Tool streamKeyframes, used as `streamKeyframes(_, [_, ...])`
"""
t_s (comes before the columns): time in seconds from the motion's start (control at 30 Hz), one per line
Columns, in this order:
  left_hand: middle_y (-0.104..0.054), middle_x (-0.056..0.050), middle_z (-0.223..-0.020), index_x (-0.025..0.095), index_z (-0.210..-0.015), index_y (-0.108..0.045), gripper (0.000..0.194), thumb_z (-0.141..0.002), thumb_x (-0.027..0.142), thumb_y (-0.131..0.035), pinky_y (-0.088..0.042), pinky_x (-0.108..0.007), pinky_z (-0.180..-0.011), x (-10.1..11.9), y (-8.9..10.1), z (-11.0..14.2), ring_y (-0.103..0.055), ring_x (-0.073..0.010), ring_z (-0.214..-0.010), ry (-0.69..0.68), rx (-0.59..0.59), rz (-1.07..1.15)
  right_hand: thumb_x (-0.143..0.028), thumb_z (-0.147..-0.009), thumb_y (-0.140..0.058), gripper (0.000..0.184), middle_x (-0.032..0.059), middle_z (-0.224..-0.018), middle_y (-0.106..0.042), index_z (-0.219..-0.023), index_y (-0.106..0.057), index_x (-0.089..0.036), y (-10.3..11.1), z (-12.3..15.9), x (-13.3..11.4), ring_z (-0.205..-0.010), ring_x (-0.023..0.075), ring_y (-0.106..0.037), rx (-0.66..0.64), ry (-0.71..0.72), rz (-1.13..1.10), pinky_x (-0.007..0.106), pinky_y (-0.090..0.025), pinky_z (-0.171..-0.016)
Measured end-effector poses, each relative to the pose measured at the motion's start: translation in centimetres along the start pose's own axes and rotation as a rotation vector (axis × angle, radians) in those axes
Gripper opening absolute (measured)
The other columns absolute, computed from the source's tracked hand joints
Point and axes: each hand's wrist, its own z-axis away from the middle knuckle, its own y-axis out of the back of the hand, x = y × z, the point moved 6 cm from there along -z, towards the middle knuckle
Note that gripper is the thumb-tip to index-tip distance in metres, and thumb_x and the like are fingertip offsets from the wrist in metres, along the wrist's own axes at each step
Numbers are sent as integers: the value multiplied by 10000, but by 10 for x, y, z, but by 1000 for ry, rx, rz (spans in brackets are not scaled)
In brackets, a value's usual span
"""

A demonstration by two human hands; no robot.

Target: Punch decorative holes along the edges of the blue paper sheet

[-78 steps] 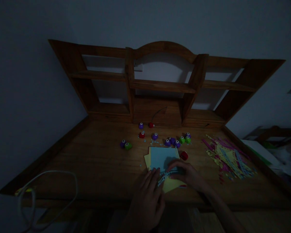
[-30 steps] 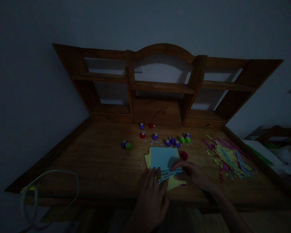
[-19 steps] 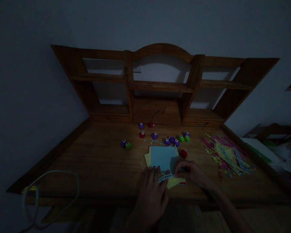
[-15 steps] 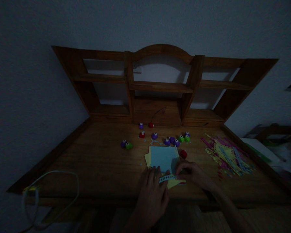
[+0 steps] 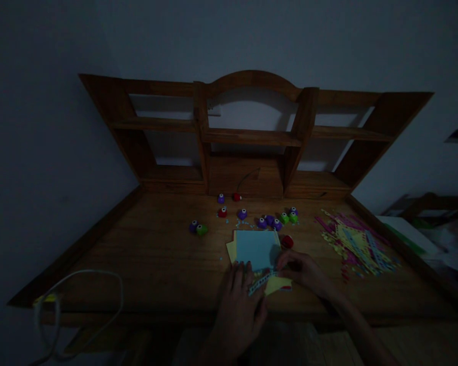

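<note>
A blue paper sheet [image 5: 256, 246] tops a small stack with yellow paper [image 5: 277, 284] showing beneath it. My left hand [image 5: 236, 300] lies on the near left part of the stack, its fingers stretched out and slightly apart. A narrow blue paper strip with a row of punched holes [image 5: 258, 283] slants across my left fingers. Its upper right end sits in the pinched fingertips of my right hand [image 5: 299, 269]. Just beyond that hand lies a red craft punch [image 5: 287, 241].
Several purple, green and red craft punches, such as a green one [image 5: 201, 230], stand behind the sheets among blue paper bits [image 5: 243, 223]. A heap of cut strips [image 5: 356, 244] lies right. A white cable [image 5: 118, 284] loops at left; a wooden shelf unit [image 5: 252, 136] closes the back.
The punched strip has swung from nearly level to a slant, its left end now lower. My right hand keeps its pinch on the other end; my left hand has barely moved.
</note>
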Motion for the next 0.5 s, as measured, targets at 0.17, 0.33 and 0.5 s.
streamKeyframes(0.17, [-486,-73,-1409,308,-1370,-509,477,-895,331,-541,-368,-527,-1055,0,2,-1,-434,-311,-1268,6,10,3,-396,-767,-756,215,36,-908,-663,-800,-687,-195,4,4,3,-860,188,-640,-49,-23,-2,309,-516,-783])
streamKeyframes(0.33, [-459,-75,-1439,314,-1428,-435,529,-908,352,-523,-354,-532,-1068,-2,-2,0,-416,-314,-1290,0,-29,10,-386,-772,-757,212,50,-1025,-657,-885,-703,-215,7,9,-8,-976,206,-622,-49,3,14,344,-496,-889])
streamKeyframes(0.5, [-454,-75,-1448,324,-1478,-342,588,-916,343,-516,-355,-532,-1069,-1,-2,1,-407,-317,-1305,-8,-16,-5,-384,-791,-741,222,53,-1030,-643,-928,-694,-215,9,8,-8,-989,201,-618,-3,15,11,340,-491,-897])
